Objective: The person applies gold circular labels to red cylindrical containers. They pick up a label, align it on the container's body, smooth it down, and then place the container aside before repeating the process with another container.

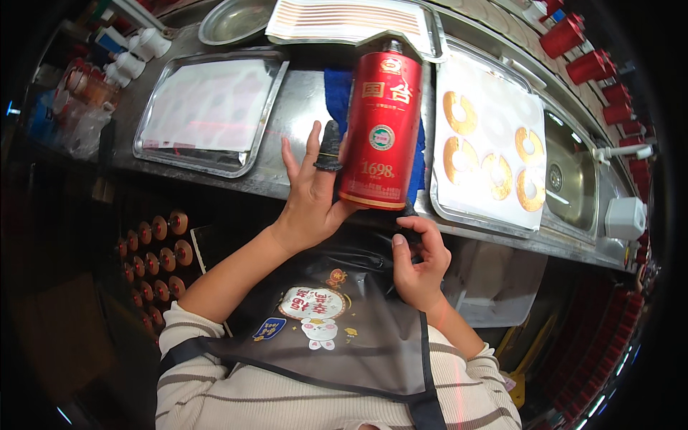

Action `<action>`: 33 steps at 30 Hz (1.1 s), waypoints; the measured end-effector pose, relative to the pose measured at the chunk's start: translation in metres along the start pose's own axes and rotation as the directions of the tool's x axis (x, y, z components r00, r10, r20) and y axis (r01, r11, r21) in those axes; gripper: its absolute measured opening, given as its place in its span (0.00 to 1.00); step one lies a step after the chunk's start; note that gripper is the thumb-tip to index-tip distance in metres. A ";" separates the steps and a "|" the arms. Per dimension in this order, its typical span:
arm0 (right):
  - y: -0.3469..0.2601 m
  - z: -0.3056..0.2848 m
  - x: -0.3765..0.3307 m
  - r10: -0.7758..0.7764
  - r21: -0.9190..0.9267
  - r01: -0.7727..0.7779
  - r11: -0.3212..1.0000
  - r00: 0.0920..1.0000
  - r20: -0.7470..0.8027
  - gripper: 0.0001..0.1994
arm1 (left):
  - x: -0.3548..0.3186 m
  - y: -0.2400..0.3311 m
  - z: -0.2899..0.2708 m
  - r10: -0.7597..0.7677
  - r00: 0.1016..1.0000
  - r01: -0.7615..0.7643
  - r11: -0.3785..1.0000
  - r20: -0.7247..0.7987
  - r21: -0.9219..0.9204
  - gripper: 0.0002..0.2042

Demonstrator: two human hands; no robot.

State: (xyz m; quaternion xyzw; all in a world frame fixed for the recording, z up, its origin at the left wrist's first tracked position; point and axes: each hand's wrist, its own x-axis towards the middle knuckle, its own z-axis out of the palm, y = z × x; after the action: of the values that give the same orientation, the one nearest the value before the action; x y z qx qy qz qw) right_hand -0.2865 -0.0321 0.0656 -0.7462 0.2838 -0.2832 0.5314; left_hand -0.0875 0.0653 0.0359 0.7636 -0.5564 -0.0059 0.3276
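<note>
A tall red bottle (381, 136) with gold lettering and a small green-and-white round mark tilts in front of me, over the table's near edge. My left hand (312, 186) grips it from the left, thumb toward the base and two fingers spread away. A black finger cot (329, 147) covers one of its fingers against the bottle's side. Close below the bottle's right base corner, my right hand (423, 266) has its fingers curled toward the thumb, with black on a fingertip. Whether anything is pinched there is hidden. A blue cloth (336, 97) lies behind the bottle.
Left on the steel table stands a metal tray (252, 166) lined with white paper. Another tray (469, 219), right, carries gold C-shaped labels on a white sheet. A striped sheet (344, 20) lies behind. A sink (577, 165) and several red bottles (562, 36) are farther right.
</note>
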 end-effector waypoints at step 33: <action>-0.024 -0.012 0.024 -0.318 -0.212 0.344 0.915 0.937 0.147 0.14 | 0.115 0.014 -0.034 -0.288 0.903 -0.005 0.735 -0.319 -0.678 0.10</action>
State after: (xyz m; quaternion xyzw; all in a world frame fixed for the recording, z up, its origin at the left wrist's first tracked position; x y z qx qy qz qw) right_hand -0.2764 -0.0505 0.0945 -0.8553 0.1553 -0.2922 0.3987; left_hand -0.0423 -0.0186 0.1107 0.6217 -0.3766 -0.0712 0.6831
